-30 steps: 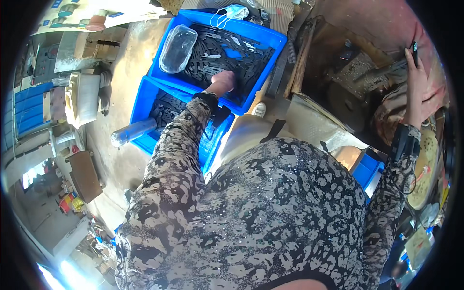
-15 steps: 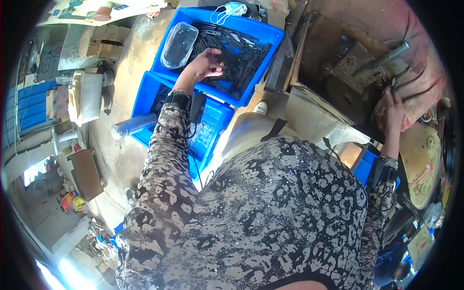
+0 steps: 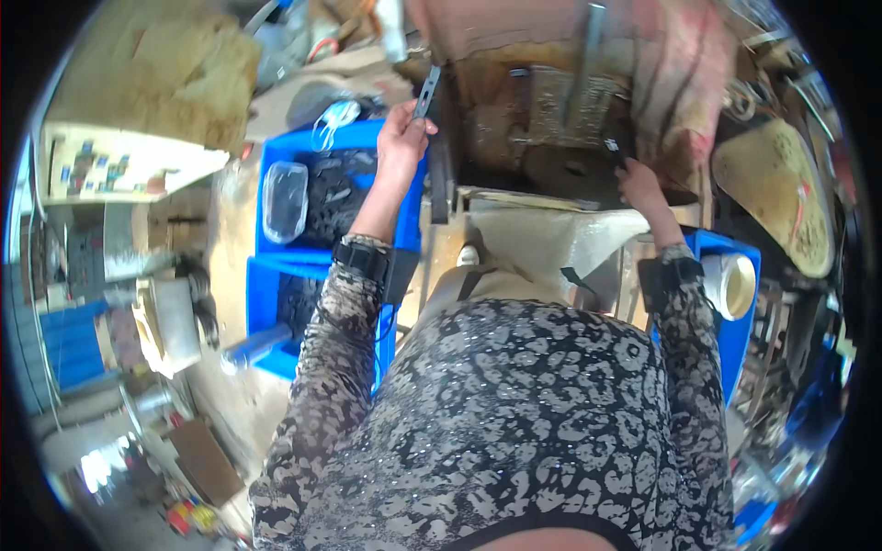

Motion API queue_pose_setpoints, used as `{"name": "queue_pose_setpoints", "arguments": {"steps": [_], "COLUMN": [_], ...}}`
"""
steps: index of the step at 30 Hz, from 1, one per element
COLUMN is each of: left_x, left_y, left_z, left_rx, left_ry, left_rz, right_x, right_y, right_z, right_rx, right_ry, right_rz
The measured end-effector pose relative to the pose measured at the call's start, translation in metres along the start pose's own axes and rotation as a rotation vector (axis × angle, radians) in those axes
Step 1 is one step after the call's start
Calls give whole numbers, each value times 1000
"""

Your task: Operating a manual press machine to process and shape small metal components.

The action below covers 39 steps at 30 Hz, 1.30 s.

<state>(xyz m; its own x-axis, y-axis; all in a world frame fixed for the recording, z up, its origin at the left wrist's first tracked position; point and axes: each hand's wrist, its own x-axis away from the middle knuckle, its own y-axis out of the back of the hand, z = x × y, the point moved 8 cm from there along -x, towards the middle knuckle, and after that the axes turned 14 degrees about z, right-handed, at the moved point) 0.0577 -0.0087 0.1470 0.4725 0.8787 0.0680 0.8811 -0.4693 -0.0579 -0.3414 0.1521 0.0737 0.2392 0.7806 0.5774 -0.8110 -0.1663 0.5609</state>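
Observation:
My left hand (image 3: 404, 140) is closed on a flat grey metal strip with slots (image 3: 427, 94), which points up and away from the fingers. It is raised over the right edge of the upper blue bin (image 3: 344, 133), where many dark flat pieces (image 3: 335, 197) lie. My right hand (image 3: 640, 186) reaches over the front of a dark, wet-looking box-like basin (image 3: 496, 170). Its fingers are closed around a small dark piece with a bright tip (image 3: 614, 147); its kind is unclear. Behind the hands, a metal bar (image 3: 585, 69) stands up in the basin beside a wet, rough plate (image 3: 560, 106).
A clear plastic box (image 3: 286, 202) and a blue face mask (image 3: 338, 118) lie at the upper bin. A second blue bin (image 3: 262, 317) stands nearer, with a clear cylinder (image 3: 255, 351) across its edge. Reddish cloth (image 3: 684, 83) hangs at the basin's right. Another blue bin holds a cream tub (image 3: 732, 286).
The view has turned to the right. My left hand has lifted out of the bin and now shows a metal strip. My right hand has left the cloth and moved over the basin.

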Motion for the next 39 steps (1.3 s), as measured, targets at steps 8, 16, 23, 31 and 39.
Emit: {"name": "queue_pose_setpoints", "arguments": {"steps": [8,16,23,31,39], "left_x": [-21,-30,-30,-45,-42], "left_y": [-57,-52,-52,-35,-45], "left_z": [1,13,17,44,33], "left_rx": [-621,-557,-664,-281,-577], "left_ry": [-278,-161,-194,-184,-177], "left_rz": [-51,-97,-68,15,18], "right_x": [4,14,21,33,35], "right_y": [-15,-17,-19,-19,-19], "right_z": [40,53,64,65,65], "right_rx": [445,428,440,303,249], "right_ry": [184,278,250,366,434], "right_rz": [-178,-265,-245,-398,-357]}}
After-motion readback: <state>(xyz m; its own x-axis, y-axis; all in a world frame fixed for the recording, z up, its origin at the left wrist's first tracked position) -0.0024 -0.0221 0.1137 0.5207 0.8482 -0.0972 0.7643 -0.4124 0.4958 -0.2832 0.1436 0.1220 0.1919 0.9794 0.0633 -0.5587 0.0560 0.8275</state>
